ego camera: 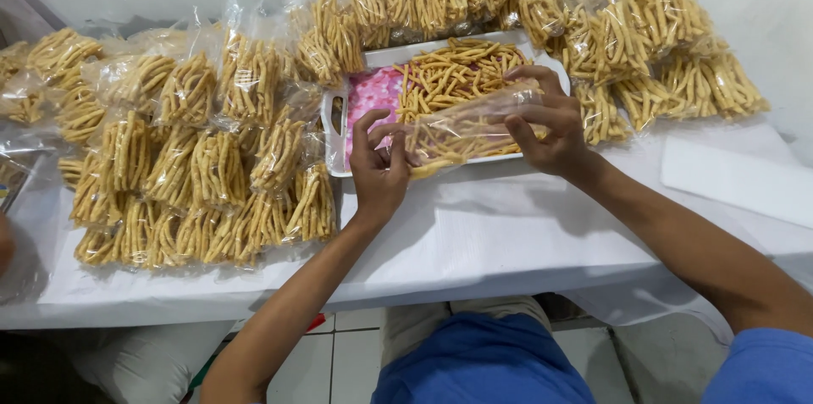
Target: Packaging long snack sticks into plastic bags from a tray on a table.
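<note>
My left hand (378, 167) and my right hand (549, 123) hold a clear plastic bag (471, 126) stretched sideways between them, just above the near edge of a white tray (337, 129). The left hand pinches the bag's left end; the right hand grips its right end. Inside the bag lie yellow stick snacks. On the tray sits a loose heap of the same stick snacks (453, 72), with a pink patterned tray bottom (371, 92) showing at its left.
Several filled snack bags are piled on the left (195, 167) and along the back and right (644, 40) of the white-covered table (508, 235). A white sheet (737, 179) lies at the right. Tiled floor shows below the table edge.
</note>
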